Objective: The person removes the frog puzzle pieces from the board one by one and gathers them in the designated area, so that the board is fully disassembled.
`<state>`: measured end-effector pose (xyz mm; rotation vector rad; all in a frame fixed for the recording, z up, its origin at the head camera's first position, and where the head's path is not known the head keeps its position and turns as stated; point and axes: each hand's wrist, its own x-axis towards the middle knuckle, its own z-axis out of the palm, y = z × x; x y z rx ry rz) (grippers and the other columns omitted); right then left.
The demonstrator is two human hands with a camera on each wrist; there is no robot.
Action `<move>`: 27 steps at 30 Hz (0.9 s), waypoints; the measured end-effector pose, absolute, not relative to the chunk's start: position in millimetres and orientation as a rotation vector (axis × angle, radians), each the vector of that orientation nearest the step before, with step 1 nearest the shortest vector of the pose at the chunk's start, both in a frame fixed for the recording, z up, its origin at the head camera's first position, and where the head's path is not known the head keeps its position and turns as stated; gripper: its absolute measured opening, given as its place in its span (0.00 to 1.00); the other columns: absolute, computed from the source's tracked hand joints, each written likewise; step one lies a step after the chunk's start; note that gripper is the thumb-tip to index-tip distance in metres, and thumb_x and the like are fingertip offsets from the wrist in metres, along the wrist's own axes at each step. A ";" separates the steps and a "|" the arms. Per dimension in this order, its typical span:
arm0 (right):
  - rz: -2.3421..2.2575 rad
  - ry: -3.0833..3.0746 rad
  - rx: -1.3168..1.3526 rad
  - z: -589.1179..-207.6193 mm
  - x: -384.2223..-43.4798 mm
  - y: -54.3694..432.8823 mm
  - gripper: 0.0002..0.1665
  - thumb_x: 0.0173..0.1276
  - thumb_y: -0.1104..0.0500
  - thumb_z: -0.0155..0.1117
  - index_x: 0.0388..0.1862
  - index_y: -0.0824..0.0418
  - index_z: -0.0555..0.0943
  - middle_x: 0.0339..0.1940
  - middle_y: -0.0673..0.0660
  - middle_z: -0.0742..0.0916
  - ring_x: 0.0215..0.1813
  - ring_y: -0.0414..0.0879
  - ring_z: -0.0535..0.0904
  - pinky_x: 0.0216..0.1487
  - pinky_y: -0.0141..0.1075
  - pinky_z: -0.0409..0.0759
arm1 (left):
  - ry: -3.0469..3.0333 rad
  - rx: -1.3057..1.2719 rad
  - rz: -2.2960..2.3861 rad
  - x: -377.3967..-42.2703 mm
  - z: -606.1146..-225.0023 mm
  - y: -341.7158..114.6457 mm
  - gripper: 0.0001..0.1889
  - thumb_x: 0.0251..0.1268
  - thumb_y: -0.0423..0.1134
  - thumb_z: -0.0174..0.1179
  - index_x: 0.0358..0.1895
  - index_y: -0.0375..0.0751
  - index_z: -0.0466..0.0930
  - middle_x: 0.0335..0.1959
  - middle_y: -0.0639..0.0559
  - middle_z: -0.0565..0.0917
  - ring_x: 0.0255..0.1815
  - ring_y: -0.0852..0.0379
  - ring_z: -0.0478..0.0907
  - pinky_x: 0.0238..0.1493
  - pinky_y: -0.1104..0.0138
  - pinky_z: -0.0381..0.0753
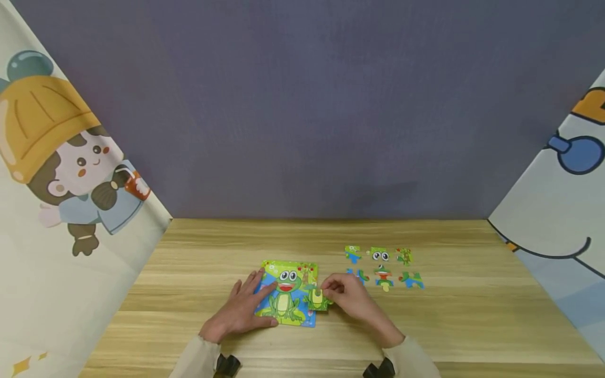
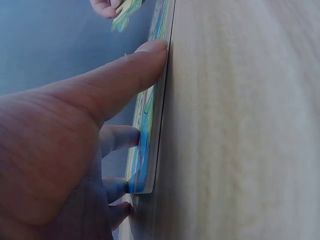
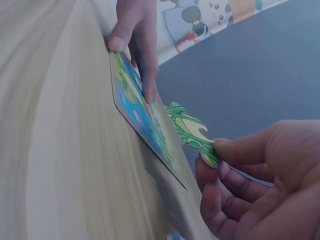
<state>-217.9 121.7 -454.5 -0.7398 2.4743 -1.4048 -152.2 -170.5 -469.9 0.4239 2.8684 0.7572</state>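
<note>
A square frog picture board point(image 1: 282, 305) lies flat on the wooden table. My left hand point(image 1: 243, 307) rests on its left side with fingers spread; the thumb presses the near edge, as the left wrist view shows. Between thumb and fingers, my right hand point(image 1: 352, 296) pinches a puzzle piece point(image 3: 192, 131) printed with the frog's belly and legs. In the right wrist view this piece is raised off the board point(image 3: 142, 117), over its right side. Several other puzzle pieces lie in two rows to the right, among them an eyes piece point(image 1: 380, 255) and a mouth piece point(image 1: 383, 277).
The wooden tabletop point(image 1: 472, 315) runs back to a dark grey-blue wall point(image 1: 302, 115). Cartoon-printed white panels stand at the left point(image 1: 28, 273) and right point(image 1: 543, 220). More loose pieces include a tree piece point(image 1: 405, 255) and a blue-green corner piece point(image 1: 413, 280).
</note>
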 end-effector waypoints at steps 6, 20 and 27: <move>-1.418 2.480 -0.723 -454.4 -219.7 142.0 0.03 0.69 0.64 0.66 0.39 0.64 0.85 0.35 0.56 0.88 0.35 0.33 0.79 0.37 0.27 0.81 | 2.859 0.409 0.773 -152.3 -471.2 -170.0 0.45 0.57 0.62 0.68 0.76 0.46 0.64 0.82 0.32 0.47 0.82 0.30 0.44 0.77 0.30 0.41; -1.420 2.503 -0.727 -453.7 -222.1 180.1 0.04 0.69 0.64 0.66 0.39 0.65 0.84 0.35 0.57 0.88 0.35 0.31 0.78 0.37 0.27 0.80 | 2.841 0.404 0.792 -151.3 -470.1 -170.1 0.45 0.57 0.61 0.68 0.76 0.47 0.64 0.82 0.32 0.46 0.82 0.30 0.43 0.77 0.30 0.40; -1.398 2.558 -0.685 -456.0 -224.5 194.3 0.05 0.68 0.64 0.67 0.39 0.65 0.84 0.38 0.58 0.88 0.37 0.30 0.79 0.39 0.27 0.82 | 2.853 0.404 0.790 -152.0 -469.5 -170.0 0.46 0.57 0.61 0.68 0.76 0.46 0.64 0.82 0.32 0.47 0.82 0.29 0.43 0.77 0.30 0.41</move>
